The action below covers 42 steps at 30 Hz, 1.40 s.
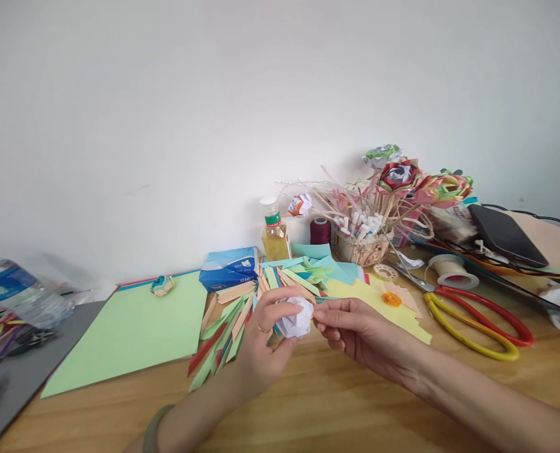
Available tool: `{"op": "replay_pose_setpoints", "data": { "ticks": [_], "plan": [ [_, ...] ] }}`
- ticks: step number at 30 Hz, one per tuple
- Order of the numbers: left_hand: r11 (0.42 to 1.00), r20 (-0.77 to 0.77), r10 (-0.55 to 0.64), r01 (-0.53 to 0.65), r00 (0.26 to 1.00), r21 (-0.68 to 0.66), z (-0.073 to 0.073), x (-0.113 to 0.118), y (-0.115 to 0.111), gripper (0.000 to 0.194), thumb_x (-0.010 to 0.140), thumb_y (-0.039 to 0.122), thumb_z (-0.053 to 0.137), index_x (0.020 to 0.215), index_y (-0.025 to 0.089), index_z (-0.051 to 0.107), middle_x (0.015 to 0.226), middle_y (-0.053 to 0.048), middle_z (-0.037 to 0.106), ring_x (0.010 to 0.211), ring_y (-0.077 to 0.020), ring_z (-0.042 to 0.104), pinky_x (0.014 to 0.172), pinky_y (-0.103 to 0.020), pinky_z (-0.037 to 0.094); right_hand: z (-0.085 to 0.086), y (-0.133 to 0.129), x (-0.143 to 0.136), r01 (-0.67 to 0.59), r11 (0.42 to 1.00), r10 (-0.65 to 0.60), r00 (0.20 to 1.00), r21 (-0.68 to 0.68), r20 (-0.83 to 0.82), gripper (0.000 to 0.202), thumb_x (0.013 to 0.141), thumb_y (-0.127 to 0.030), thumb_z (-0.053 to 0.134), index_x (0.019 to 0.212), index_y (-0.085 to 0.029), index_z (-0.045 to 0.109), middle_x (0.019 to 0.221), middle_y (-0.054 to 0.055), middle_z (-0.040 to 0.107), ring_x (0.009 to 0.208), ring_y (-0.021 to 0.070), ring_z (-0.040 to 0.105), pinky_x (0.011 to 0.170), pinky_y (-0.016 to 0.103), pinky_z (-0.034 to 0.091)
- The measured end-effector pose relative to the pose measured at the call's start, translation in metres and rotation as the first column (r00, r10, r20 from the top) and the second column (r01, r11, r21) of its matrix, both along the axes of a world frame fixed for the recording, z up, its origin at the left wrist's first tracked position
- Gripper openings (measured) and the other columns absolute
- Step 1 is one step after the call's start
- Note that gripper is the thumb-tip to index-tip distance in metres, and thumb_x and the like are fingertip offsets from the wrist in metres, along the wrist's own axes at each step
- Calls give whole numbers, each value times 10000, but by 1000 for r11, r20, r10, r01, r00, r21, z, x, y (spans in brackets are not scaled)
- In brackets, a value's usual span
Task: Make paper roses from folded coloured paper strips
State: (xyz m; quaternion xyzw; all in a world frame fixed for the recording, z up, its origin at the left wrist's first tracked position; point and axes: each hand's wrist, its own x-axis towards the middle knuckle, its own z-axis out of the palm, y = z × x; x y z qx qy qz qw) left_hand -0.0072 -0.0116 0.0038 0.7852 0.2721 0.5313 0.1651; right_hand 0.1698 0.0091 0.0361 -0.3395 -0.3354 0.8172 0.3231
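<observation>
Head: white paper ball (296,322), axis unclear

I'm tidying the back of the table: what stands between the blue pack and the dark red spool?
In the head view, a white-capped bottle of yellow liquid stands between the blue pack and the dark red spool.

- left hand (263,352) holds a white paper fold (295,322); right hand (355,324) pinches its side
- blue packet (228,267), bottle (276,245) and basket (362,250) of paper flowers (399,175) along the worktop's (331,402) back edge
- scissors (474,314) farther from that edge
</observation>
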Motion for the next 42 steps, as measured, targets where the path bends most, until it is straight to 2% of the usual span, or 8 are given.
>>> {"op": "replay_pose_setpoints", "data": {
  "ticks": [10,17,24,30,33,36,39,42],
  "plan": [
    [999,15,-16,17,1000,-40,-5,0,-2,467,745,-1,498,1132,252,434,1194,-97,453,1118,-220,474,860,-380,451,-2,-2,-2,16,1000,-16,1000,-7,27,282,490,-251,849,609,-94,648,495,-53,526,419,-8,418,405,92,317],
    [993,-74,2,7,997,122,0,1,-2,476,735,-38,465,1129,227,437,1152,-97,474,1149,-210,480,921,-398,445,-4,-1,-2,-4,998,1,998,57,59,293,489,-289,845,585,-111,633,459,-62,491,416,8,383,415,130,284],
    [969,-129,47,-13,991,247,-3,1,-1,446,746,-29,468,1123,210,452,1133,-96,486,1161,-216,476,922,-406,464,-6,-1,-1,-19,989,0,992,147,126,347,479,-360,839,637,-117,647,483,-53,499,438,25,376,443,170,260],
    [956,-156,50,-2,986,294,-2,1,1,621,725,-61,464,1268,225,371,1146,-99,483,1155,-196,477,959,-408,436,-6,2,2,-97,981,64,979,168,194,361,480,-367,830,671,-118,652,545,-38,519,464,34,375,456,190,251],
    [981,-191,29,9,981,193,-3,-2,-2,689,750,6,478,1363,226,252,1292,-143,408,1235,-242,395,967,-434,409,0,5,4,-101,955,23,963,278,270,328,508,-381,801,632,-130,630,564,-34,519,492,51,381,473,206,265],
    [993,-156,-58,41,986,-113,-2,-5,-6,711,796,177,512,1406,223,149,1419,-154,286,1288,-304,313,966,-459,384,4,7,6,-104,889,-70,931,445,358,298,592,-416,729,633,-149,604,597,-27,523,539,77,403,506,222,292],
    [913,-36,-53,34,998,-407,2,-4,-8,642,840,357,494,1395,252,190,1442,-116,279,1251,-299,364,911,-404,422,4,7,7,-150,816,-127,895,558,427,277,656,-425,664,656,-160,585,599,-26,509,556,92,408,514,230,296],
    [855,-26,-4,-10,1000,-518,4,-1,-6,487,883,363,435,1339,244,314,1375,-106,384,1185,-254,437,900,-367,424,1,7,7,-184,758,-167,873,625,459,239,699,-394,629,655,-165,578,589,-30,496,552,95,401,506,226,296]
  ]
}}
